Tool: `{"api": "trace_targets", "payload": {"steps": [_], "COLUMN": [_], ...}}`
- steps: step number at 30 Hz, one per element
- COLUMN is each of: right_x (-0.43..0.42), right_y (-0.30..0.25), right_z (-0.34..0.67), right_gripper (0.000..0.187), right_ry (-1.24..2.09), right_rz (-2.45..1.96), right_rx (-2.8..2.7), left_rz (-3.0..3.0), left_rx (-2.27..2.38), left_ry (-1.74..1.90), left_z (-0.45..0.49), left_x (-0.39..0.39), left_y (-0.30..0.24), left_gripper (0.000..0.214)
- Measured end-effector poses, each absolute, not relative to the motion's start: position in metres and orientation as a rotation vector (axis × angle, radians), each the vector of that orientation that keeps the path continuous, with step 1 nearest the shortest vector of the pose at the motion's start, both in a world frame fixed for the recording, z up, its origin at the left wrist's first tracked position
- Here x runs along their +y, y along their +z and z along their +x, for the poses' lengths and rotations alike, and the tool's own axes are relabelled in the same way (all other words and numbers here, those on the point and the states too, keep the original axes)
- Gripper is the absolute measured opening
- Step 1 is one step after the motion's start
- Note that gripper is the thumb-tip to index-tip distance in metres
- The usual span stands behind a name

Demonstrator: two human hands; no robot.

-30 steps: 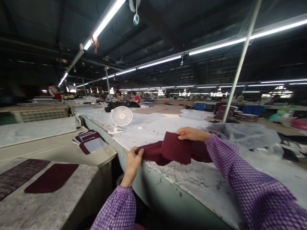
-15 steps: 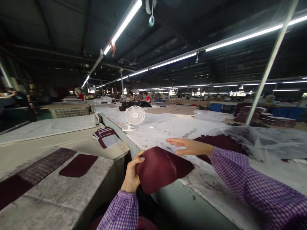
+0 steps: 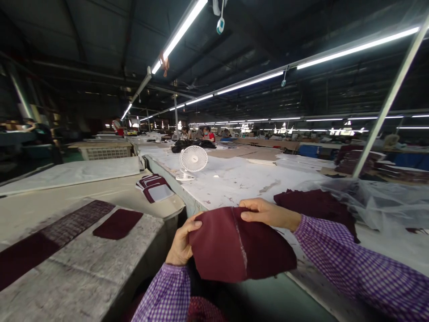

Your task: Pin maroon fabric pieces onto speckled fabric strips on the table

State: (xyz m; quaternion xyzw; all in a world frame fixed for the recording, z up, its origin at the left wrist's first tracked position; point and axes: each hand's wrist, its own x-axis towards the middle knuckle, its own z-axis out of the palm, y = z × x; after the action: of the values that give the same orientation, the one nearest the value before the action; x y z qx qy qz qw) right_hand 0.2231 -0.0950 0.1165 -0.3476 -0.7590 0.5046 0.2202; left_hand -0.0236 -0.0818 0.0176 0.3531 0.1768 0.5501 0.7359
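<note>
White table (image 3: 234,179) is seen behind. Maroon cloth pc. (image 3: 219,246) is pinched by L hand (image 3: 183,237) &, newly, R hand (image 3: 268,213), so it's steadied.

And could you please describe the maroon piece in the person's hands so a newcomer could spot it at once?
Find the white-topped table bearing a small white fan. At the table's near edge, the left hand and right hand hold up the maroon piece. Unlike the small flat piece at left and the jagged-edged cloth at right, it has a pale line running down it.
</note>
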Motion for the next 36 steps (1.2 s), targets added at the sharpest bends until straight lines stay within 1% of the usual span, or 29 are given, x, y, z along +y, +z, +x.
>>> {"api": "trace_targets", "payload": {"steps": [4, 5, 7, 11, 13, 16, 20, 24, 26, 29, 30, 32, 34, 36], "right_x": [-0.099, -0.1, -0.103, -0.108, -0.11, -0.111, -0.112, -0.118, -0.129, -0.152, -0.157, -0.159, -0.142, -0.11], "right_y": [0.132, 0.133, 0.135, 0.132, 0.131, 0.128, 0.122, 0.119, 0.126, 0.147, 0.155, 0.17, 0.18, 0.184], "right_z": [0.224, 0.222, 0.218, 0.21, 0.209, 0.207, 0.202, 0.197, 0.195, 0.197, 0.2, 0.212, 0.232, 0.257], "right_gripper": [0.029, 0.027, 0.023, 0.02, 0.019, 0.019, 0.028, 0.035, 0.034, 0.027, 0.024, 0.023, 0.026, 0.032], "right_ry": [1.109, 1.019, 0.881, 0.763, 0.67, 0.404, -0.13, -0.664, -0.817, -0.903, -0.912, -0.947, -0.945, -0.823], "right_rz": [-0.998, -0.994, -0.961, -0.914, -0.929, -0.954, -0.889, -0.766, -0.648, -0.516, -0.54, -0.724, -1.064, -1.467], "right_rx": [-2.404, -2.496, -2.626, -2.67, -2.685, -2.755, -2.787, -2.725, -2.675, -2.468, -2.353, -2.077, -1.858, -1.859], "left_rz": [1.045, 1.156, 1.378, 1.666, 1.665, 1.643, 1.569, 1.382, 1.296, 1.099, 1.028, 0.933, 0.896, 0.895], "left_rx": [0.347, 0.379, 0.486, 0.636, 0.677, 0.689, 0.667, 0.639, 0.639, 0.672, 0.682, 0.703, 0.743, 0.796], "left_ry": [1.242, 1.243, 1.234, 1.045, 0.97, 0.962, 1.043, 1.016, 1.059, 1.26, 1.324, 1.431, 1.544, 1.643], "left_z": [-0.037, -0.037, -0.032, -0.016, -0.01, -0.004, 0.0, 0.001, -0.003, -0.018, -0.025, -0.037, -0.045, -0.048], "left_x": [-0.092, -0.097, -0.109, -0.122, -0.122, -0.12, -0.122, -0.124, -0.119, -0.104, -0.099, -0.089, -0.082, -0.077], "left_y": [0.042, 0.05, 0.064, 0.072, 0.067, 0.061, 0.061, 0.06, 0.058, 0.051, 0.049, 0.045, 0.041, 0.038], "left_gripper": [0.049, 0.049, 0.039, 0.02, 0.017, 0.026, 0.029, 0.031, 0.029, 0.025, 0.023, 0.022, 0.022, 0.024]}}
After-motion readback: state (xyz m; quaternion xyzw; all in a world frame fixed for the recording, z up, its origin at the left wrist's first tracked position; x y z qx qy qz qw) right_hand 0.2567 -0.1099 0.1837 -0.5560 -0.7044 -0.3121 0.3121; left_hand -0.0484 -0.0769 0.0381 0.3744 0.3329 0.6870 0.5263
